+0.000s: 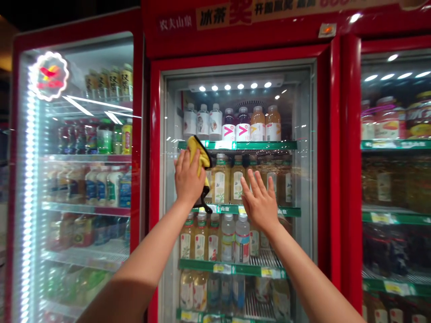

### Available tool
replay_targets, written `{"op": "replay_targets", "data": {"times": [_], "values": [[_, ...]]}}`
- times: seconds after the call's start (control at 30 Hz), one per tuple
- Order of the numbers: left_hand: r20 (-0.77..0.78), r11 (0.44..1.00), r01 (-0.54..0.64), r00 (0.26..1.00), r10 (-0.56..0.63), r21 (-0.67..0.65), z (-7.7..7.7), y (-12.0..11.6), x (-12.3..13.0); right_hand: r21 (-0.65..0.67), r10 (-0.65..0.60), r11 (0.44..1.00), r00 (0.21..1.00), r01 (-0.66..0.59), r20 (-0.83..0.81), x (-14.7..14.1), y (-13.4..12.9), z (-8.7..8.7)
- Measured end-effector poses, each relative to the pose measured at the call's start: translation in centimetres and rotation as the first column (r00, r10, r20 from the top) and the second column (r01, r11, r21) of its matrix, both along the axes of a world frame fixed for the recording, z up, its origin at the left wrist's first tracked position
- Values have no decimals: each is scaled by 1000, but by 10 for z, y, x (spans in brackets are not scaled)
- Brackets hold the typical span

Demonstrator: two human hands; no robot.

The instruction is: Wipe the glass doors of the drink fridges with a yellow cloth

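A yellow cloth with black edging [202, 157] lies against the glass door [286, 179] of the middle red fridge. My left hand [190, 177] presses on the cloth, its fingers spread over it, and a dark corner of the cloth hangs below the palm. To the right, my right hand [260, 199] is raised at the glass with its fingers apart and nothing in it. Behind the glass, shelves hold white-labelled bottles [202, 122] at the top and tea-coloured bottles [220, 179] lower down.
The red frame [155, 179] surrounds the middle door. On the left stands another lit fridge [136, 112] with drinks and a glowing round sign [50, 76]. A third red fridge [350, 179] adjoins on the right. A small orange-lit switch [327, 30] sits above.
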State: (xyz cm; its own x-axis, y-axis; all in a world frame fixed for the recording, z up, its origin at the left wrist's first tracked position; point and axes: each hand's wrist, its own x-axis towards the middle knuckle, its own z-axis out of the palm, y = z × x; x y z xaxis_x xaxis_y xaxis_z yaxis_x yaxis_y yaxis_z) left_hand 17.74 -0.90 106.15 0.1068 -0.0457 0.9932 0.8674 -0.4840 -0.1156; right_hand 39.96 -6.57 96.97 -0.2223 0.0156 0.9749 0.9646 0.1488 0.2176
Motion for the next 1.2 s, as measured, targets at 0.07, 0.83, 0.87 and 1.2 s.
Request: {"op": "replay_targets", "data": {"times": [0.07,0.83,0.87,1.2], "values": [[22,999,-22,1000,22,23,-22,5,-12,-1,5,1000,1000,-5,-12,-1,1,-3],[-397,987,-156,905,155,29,-49,2,-52,-28,158,987,982,-156,105,-73,11,5],[-394,986,-163,905,161,29,-36,3,-55,-26,157,988,982,-155,105,-78,14,8],[-137,971,-237,964,228,-45,-48,24,-124,13,85,996,989,-87,120,-90,28,0]]}}
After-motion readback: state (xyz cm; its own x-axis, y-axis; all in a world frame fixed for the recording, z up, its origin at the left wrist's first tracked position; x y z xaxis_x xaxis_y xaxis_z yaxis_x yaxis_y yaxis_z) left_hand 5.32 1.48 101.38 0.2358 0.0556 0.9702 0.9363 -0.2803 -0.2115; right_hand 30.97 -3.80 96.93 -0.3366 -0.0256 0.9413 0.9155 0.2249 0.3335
